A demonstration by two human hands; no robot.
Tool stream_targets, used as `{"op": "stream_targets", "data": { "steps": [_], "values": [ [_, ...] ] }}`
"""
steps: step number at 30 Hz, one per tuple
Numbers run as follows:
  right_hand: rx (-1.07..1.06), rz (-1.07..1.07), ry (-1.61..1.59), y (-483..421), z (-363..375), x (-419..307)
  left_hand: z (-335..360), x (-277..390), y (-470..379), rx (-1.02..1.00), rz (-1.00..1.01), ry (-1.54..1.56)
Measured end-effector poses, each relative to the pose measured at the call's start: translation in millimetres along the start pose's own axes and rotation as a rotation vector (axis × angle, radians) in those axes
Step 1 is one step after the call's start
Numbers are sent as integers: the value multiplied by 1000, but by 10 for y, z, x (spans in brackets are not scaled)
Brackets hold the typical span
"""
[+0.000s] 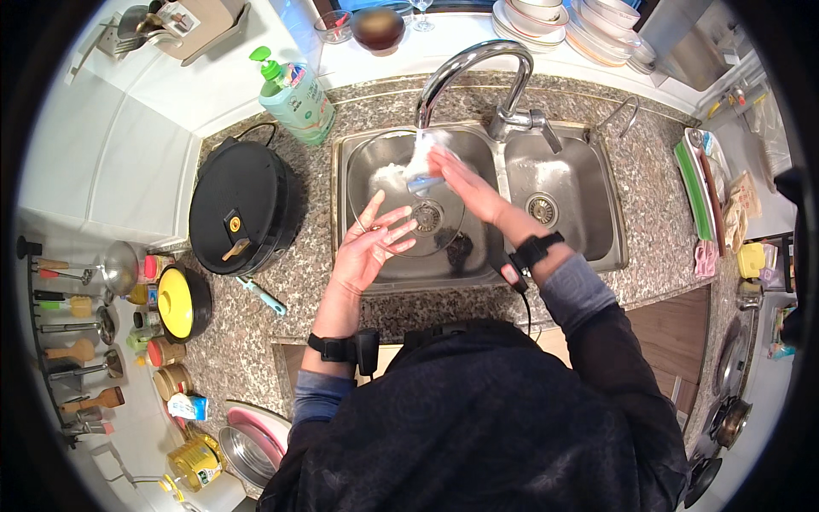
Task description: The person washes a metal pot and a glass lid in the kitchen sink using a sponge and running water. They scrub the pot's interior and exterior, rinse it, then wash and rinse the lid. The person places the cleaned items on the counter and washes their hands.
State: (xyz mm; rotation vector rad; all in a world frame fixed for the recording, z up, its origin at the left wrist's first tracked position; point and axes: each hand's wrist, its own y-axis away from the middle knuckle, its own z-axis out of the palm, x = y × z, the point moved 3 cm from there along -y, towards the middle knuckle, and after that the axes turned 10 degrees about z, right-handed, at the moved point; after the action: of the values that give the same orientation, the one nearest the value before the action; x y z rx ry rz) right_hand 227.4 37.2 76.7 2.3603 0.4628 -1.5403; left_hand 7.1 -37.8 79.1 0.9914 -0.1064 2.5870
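Note:
My left hand (371, 249) holds a clear round glass lid or dish (354, 208) by its near left edge, fingers spread and thumb across the rim. The glass sits over the left bowl of a stainless steel double sink (384, 281). My right hand (464, 185) is at the far right part of the glass, its fingers straight and close together under the running tap (477, 61). A blurred white and blue patch (425, 182) is by its fingertips; I cannot tell whether it is splashing water, glare or a cloth. A dark scrubber or clump (459, 249) lies in the left bowl.
A green pump bottle (301, 105) and a round black electric griddle (243, 198) stand left of the sink. Near them are a teal-handled peeler (262, 296) and a yellow-lidded pot (176, 304). Stacked bowls (537, 19) are behind the tap. A rack of boards (694, 185) stands on the right.

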Motion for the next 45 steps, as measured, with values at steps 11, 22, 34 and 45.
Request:
{"op": "stream_targets", "data": {
  "steps": [11, 22, 34, 45],
  "values": [
    [-103, -26, 53, 388, 750, -355, -173, -392, -112, 234, 96, -31],
    [-104, -196, 147, 405, 806, -610, -71, -210, 10, -79, 244, 365],
    [51, -338, 149, 561, 563, -451, -142, -250, 29, 359, 193, 239],
    [440, -240, 177, 395, -27, -331, -196, -64, 166, 37, 34, 34]
  ]
}}
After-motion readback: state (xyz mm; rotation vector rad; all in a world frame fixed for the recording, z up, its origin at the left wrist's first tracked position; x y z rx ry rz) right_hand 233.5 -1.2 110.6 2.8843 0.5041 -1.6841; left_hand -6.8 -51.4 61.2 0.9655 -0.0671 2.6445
